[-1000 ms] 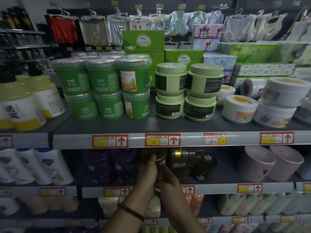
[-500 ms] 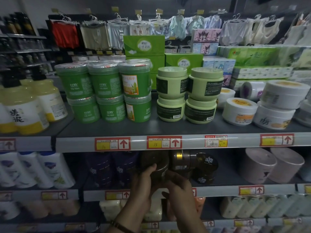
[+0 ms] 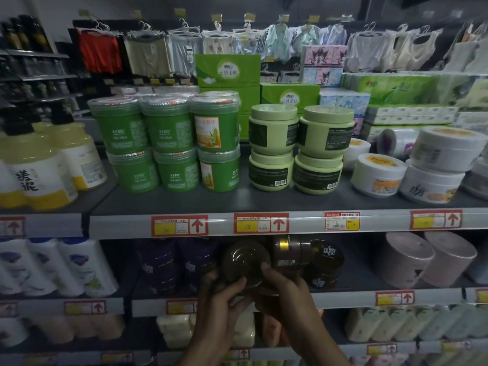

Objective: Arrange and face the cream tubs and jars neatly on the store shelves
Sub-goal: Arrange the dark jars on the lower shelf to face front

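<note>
Together, we hold a dark brown jar (image 3: 245, 261) at the front edge of the middle shelf (image 3: 351, 299), tipped so that its round lid faces us. Our left hand (image 3: 224, 299) grips it from below and on the left with curled fingers, and our right hand (image 3: 286, 293) clasps its right side, thumb on the lid's rim. Just to the right stand more dark jars (image 3: 326, 262), and purple bottles (image 3: 163, 262) stand to the left. On the shelf above, green tubs (image 3: 163, 143) and pale green jars (image 3: 298, 146) sit stacked in twos.
</note>
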`<control>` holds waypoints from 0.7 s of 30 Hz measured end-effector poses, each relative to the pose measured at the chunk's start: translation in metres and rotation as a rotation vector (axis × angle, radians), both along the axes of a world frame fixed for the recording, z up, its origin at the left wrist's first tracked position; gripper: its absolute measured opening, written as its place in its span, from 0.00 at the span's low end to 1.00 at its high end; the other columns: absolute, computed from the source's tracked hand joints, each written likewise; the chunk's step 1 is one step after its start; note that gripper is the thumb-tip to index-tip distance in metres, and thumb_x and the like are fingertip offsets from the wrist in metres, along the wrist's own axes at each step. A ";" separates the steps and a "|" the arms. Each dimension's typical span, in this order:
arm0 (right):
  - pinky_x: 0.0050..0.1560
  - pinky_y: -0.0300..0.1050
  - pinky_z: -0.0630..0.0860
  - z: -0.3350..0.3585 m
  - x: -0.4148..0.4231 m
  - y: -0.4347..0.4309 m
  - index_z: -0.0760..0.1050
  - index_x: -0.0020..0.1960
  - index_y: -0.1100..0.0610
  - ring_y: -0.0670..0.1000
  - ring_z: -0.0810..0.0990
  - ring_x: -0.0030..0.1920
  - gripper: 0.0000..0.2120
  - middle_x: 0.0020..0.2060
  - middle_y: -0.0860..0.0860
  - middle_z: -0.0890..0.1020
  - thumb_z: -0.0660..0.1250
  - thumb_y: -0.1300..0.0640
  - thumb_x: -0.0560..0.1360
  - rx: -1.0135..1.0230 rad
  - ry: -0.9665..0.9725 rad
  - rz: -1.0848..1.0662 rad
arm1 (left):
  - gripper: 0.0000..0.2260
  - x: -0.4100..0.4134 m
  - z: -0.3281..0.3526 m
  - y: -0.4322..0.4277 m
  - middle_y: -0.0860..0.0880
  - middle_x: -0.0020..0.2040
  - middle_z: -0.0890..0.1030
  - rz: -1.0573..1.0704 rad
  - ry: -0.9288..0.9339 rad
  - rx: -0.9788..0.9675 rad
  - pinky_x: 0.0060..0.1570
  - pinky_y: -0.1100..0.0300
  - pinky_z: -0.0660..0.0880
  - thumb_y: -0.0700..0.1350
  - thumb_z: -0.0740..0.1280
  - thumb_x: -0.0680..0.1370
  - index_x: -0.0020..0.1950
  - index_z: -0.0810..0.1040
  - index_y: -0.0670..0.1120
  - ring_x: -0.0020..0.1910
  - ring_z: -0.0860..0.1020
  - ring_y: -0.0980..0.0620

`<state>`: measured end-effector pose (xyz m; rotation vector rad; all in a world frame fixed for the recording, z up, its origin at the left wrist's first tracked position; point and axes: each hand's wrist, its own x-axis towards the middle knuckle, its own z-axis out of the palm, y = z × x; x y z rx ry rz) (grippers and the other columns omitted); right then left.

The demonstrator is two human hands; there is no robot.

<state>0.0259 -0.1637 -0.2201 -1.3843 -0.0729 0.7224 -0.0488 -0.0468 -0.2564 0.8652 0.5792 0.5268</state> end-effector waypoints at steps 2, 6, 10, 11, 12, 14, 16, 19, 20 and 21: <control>0.53 0.55 0.85 0.003 0.002 0.001 0.83 0.62 0.54 0.58 0.88 0.55 0.15 0.51 0.55 0.90 0.72 0.47 0.80 0.000 0.019 0.013 | 0.27 -0.003 0.002 -0.001 0.43 0.58 0.86 -0.015 -0.032 0.020 0.53 0.45 0.82 0.35 0.73 0.68 0.66 0.77 0.44 0.55 0.86 0.43; 0.47 0.53 0.86 0.007 0.007 0.003 0.84 0.63 0.54 0.59 0.90 0.51 0.22 0.53 0.58 0.89 0.72 0.39 0.78 0.011 0.074 0.054 | 0.26 -0.008 0.001 0.003 0.41 0.59 0.86 -0.033 -0.059 0.078 0.53 0.45 0.81 0.34 0.73 0.67 0.65 0.76 0.45 0.56 0.86 0.41; 0.50 0.60 0.86 0.009 0.010 0.005 0.83 0.64 0.56 0.62 0.90 0.49 0.25 0.56 0.60 0.88 0.74 0.39 0.76 0.034 0.108 0.042 | 0.27 -0.013 -0.004 0.008 0.44 0.58 0.86 -0.034 -0.057 0.151 0.50 0.47 0.83 0.33 0.73 0.66 0.64 0.76 0.45 0.58 0.85 0.42; 0.51 0.61 0.86 0.008 0.010 0.006 0.83 0.64 0.56 0.62 0.90 0.49 0.26 0.57 0.60 0.87 0.75 0.39 0.76 0.036 0.108 0.038 | 0.27 -0.014 -0.005 0.009 0.45 0.57 0.86 -0.041 -0.061 0.165 0.51 0.47 0.83 0.33 0.73 0.66 0.64 0.76 0.45 0.58 0.85 0.42; 0.51 0.62 0.86 0.008 0.010 0.006 0.82 0.65 0.56 0.63 0.90 0.49 0.27 0.57 0.60 0.87 0.76 0.39 0.75 0.040 0.110 0.035 | 0.26 -0.014 -0.005 0.009 0.45 0.57 0.86 -0.049 -0.062 0.175 0.52 0.46 0.83 0.33 0.73 0.66 0.64 0.76 0.45 0.58 0.85 0.42; 0.51 0.62 0.86 0.007 0.010 0.008 0.81 0.66 0.56 0.63 0.90 0.50 0.29 0.58 0.61 0.87 0.77 0.38 0.73 0.047 0.124 0.027 | 0.26 -0.015 -0.007 0.011 0.45 0.57 0.86 -0.065 -0.062 0.193 0.53 0.45 0.83 0.34 0.74 0.67 0.63 0.76 0.45 0.58 0.85 0.43; 0.51 0.62 0.86 0.005 0.010 0.009 0.82 0.66 0.55 0.63 0.89 0.51 0.30 0.59 0.61 0.86 0.78 0.37 0.72 0.050 0.137 0.028 | 0.27 -0.015 -0.010 0.013 0.44 0.58 0.85 -0.076 -0.052 0.227 0.56 0.42 0.82 0.34 0.78 0.66 0.62 0.76 0.48 0.59 0.84 0.43; 0.51 0.62 0.86 0.003 0.011 0.010 0.83 0.64 0.55 0.63 0.89 0.51 0.29 0.58 0.60 0.87 0.79 0.37 0.71 0.061 0.149 0.035 | 0.26 -0.016 -0.012 0.016 0.47 0.58 0.85 -0.073 -0.020 0.328 0.60 0.39 0.80 0.38 0.77 0.64 0.58 0.79 0.56 0.60 0.84 0.45; 0.51 0.62 0.86 0.003 0.011 0.011 0.84 0.64 0.55 0.63 0.89 0.51 0.29 0.57 0.60 0.87 0.80 0.38 0.70 0.064 0.153 0.035 | 0.26 -0.015 -0.013 0.016 0.47 0.58 0.85 -0.071 -0.014 0.344 0.61 0.39 0.80 0.39 0.77 0.64 0.58 0.79 0.57 0.60 0.84 0.45; 0.51 0.62 0.86 0.003 0.011 0.011 0.84 0.64 0.56 0.63 0.89 0.51 0.30 0.57 0.60 0.87 0.80 0.38 0.70 0.067 0.157 0.030 | 0.26 -0.016 -0.014 0.017 0.48 0.59 0.85 -0.071 -0.009 0.349 0.61 0.39 0.80 0.39 0.77 0.64 0.58 0.79 0.57 0.60 0.83 0.46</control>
